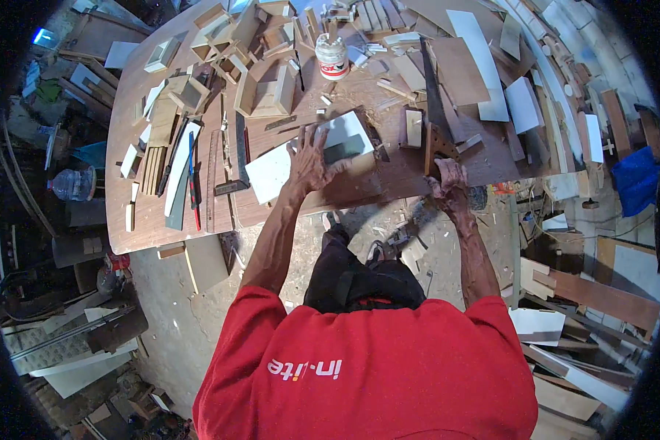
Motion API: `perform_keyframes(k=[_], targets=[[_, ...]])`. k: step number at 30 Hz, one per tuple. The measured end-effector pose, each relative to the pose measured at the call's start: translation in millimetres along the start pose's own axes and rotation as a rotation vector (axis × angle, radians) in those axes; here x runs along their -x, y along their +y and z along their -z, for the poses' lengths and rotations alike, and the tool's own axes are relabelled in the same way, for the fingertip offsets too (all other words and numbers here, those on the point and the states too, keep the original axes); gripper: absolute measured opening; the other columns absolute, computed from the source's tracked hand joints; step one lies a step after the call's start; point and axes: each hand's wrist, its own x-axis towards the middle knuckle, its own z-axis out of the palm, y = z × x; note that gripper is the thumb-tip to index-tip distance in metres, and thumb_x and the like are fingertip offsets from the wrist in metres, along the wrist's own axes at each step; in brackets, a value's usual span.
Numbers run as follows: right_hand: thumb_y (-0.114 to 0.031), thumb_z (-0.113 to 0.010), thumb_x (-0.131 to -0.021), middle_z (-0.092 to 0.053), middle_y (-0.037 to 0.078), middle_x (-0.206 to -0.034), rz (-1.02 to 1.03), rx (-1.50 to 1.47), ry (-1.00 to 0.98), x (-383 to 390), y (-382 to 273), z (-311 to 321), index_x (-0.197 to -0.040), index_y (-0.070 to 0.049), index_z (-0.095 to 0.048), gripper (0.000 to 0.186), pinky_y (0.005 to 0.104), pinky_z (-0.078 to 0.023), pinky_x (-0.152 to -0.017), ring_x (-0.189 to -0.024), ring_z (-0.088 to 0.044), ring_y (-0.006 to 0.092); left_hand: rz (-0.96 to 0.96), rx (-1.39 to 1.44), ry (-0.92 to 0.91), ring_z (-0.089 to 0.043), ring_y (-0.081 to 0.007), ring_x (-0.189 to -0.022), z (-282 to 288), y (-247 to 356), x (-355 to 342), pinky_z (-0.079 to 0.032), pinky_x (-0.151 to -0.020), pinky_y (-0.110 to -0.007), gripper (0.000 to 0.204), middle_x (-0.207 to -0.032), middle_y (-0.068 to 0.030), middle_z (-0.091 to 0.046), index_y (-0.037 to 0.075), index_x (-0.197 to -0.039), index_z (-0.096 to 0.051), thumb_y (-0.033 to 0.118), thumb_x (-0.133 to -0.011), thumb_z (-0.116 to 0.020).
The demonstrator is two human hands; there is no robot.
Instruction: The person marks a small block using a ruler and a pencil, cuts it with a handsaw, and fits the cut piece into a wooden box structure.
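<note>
left hand (pixel 310 163) lying splayed, likely steadying white board (pixel 269 169); right hand (pixel 449 179) gripping handsaw (pixel 435 108) by handle, probably controlling it.

Upside-down white lettering (pixel 304 369) on the red short-sleeved fabric shirt (pixel 374 396), plus bold print on the round white plastic tub's (pixel 333 55) red label (pixel 335 70).

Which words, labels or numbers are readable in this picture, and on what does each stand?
Red shirt: white lettering on the chest, upside down; I do not copy it.
White tub: print on its label; not copied either.
Anything else: too small or blurred to read.
</note>
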Motion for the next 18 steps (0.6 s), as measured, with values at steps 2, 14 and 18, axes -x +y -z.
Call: perform_keyframes(k=[2, 14, 18], targets=[[-0.03, -0.065, -0.081, -0.056, 0.017, -0.115, 0.074, -0.06, 0.109, -2.0, -0.6, -2.4, -0.123, -0.004, -0.052, 0.05, 0.0505, -0.034, -0.101, -0.112, -0.051, 0.0389, 0.012, -0.126, -0.136, -0.023, -0.0395, -0.141, -0.6, 1.7, -0.1, -0.019, -0.103, -0.073, 0.108, -0.153, -0.0149, -0.023, 0.012, -0.144, -0.034, 0.061, -0.059, -0.079], [-0.029, -0.065, -0.088, -0.056, 0.017, -0.096, -0.102, -0.576, 0.318, 5.8, -30.9, 25.6, -0.114, -0.001, -0.054, 0.04, 0.0417, -0.046, -0.079, -0.088, -0.056, 0.0323, 0.03, -0.242, -0.223, -0.032, -0.0449, -0.131, 6.5, -44.6, -2.2, -0.026, -0.102, -0.067, 0.093, -0.148, -0.0201, -0.027, 0.007, -0.14, -0.035, 0.051, -0.069, -0.077], [-0.029, -0.067, -0.086, -0.059, 0.012, -0.079, -0.25, -0.62, 0.337, 5.4, -33.7, 21.1, -0.105, -0.001, -0.058, 0.035, 0.0385, -0.048, -0.065, -0.069, -0.058, 0.0273, 0.02, -0.241, -0.173, -0.031, -0.045, -0.131, 4.3, -56.8, 4.3, -0.027, -0.102, -0.065, 0.094, -0.147, -0.0202, -0.028, 0.003, -0.138, -0.035, 0.05, -0.068, -0.077]])
